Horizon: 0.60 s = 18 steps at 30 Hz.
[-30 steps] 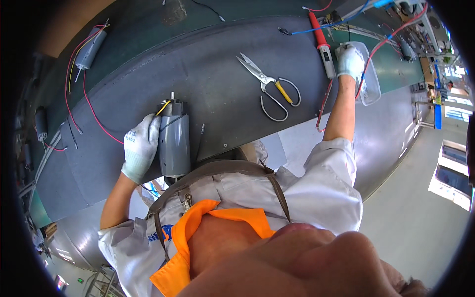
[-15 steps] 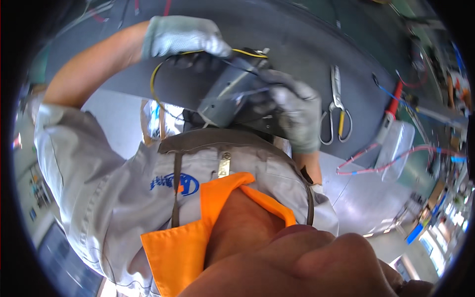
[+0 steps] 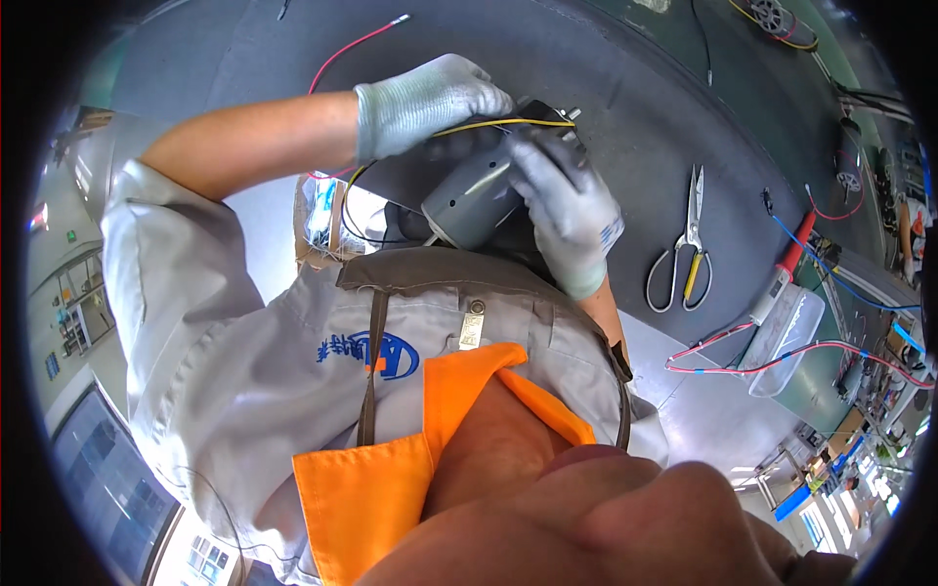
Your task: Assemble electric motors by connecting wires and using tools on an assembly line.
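Observation:
A grey cylindrical motor (image 3: 469, 202) lies tilted on the bench close to my apron, a metal shaft at its far end. A yellow wire (image 3: 528, 121) runs from that far end past my left hand and loops down on the left. My left hand (image 3: 435, 103), in a pale knitted glove, is closed above the motor beside the yellow wire. What its fingertips pinch is hidden. My right hand (image 3: 570, 210), also gloved, reaches over the motor's right side with fingers bent together near the left fingertips. Whatever thin thing they grip is blurred.
Scissors (image 3: 692, 239) with a yellow-wrapped handle lie right of my right hand. Farther right are a red-handled tool (image 3: 798, 244) with a red cord and a clear plastic box (image 3: 789, 337). A red wire (image 3: 357, 44) lies beyond my left arm; another motor (image 3: 772, 18) sits far right.
Both hands and the motor now appear farther right in the picture, as do the scissors. My hands have come closer together; the dark strand that stretched between them is hardly visible now.

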Motion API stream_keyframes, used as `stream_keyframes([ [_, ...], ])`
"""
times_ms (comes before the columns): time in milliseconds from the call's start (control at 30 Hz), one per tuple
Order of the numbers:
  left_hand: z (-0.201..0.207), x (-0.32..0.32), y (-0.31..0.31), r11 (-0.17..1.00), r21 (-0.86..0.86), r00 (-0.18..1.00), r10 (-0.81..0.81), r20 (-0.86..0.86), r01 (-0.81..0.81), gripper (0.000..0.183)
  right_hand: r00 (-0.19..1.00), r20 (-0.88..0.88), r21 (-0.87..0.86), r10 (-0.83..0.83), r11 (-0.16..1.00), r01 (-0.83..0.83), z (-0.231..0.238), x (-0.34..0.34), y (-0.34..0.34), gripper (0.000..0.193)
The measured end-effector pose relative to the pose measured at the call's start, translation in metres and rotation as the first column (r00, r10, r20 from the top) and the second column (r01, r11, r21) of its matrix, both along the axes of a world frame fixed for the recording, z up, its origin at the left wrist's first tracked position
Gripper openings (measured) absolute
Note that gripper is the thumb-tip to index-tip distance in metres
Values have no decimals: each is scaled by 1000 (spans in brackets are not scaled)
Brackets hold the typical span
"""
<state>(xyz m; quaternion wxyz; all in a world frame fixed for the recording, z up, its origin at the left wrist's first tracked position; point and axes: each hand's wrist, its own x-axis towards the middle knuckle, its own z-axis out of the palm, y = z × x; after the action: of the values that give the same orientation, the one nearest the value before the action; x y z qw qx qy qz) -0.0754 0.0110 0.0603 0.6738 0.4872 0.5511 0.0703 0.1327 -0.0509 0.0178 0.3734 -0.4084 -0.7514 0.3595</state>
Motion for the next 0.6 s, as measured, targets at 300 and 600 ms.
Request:
stream_keyframes([
  [300,-28,23,-12,882,342,945,285,160,-324,26,721,-581,-582,-377,812,-44,3,8,25,37],
  [600,-36,32,-16,827,472,952,266,149,-305,19,751,-518,-598,-410,801,25,6,10,32,56],
])
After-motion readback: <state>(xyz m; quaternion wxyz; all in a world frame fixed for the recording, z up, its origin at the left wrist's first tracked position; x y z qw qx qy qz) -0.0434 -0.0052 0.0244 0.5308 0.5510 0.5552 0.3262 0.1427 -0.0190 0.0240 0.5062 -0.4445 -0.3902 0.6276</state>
